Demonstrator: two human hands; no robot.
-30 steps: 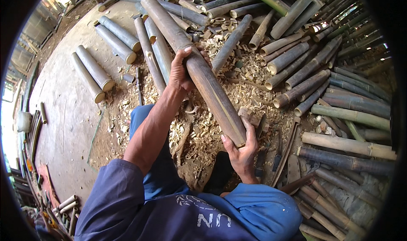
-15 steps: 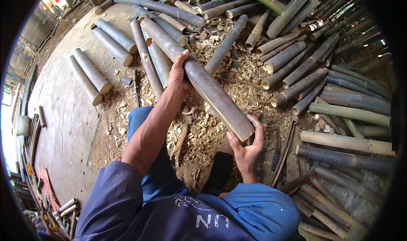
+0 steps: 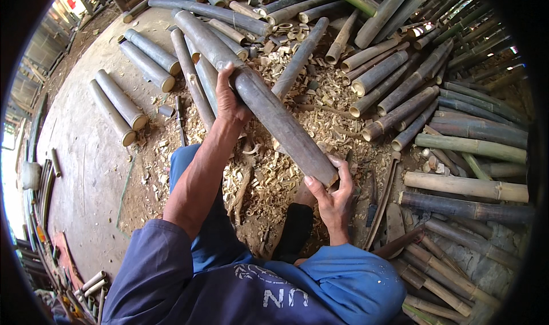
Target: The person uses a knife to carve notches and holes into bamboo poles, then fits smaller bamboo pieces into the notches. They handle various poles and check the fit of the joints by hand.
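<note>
A long, dark grey-brown bamboo pole section (image 3: 274, 116) slants across the middle of the view, from the upper left down to the right, raised off the ground. Around its middle, near a node, my left hand (image 3: 230, 99) is wrapped, thumb on top. My right hand (image 3: 334, 196) holds the lower end, thumb on one side and fingers on the other. Beneath the pole lies a heap of pale bamboo shavings (image 3: 269, 179). My bent left knee, in blue trousers, is beside the left forearm.
Several cut bamboo sections (image 3: 146, 67) lie on the grey concrete floor (image 3: 80, 170) at left. More bamboo poles (image 3: 469, 182) are piled along the right. A long blade-like tool (image 3: 180, 122) rests left of the shavings. A split bamboo strip (image 3: 384, 196) lies right of my right hand.
The bamboo section has turned about its length, so the pale cut edge on its lower side is mostly out of sight. Both hands, still gripping it, have shifted slightly left.
</note>
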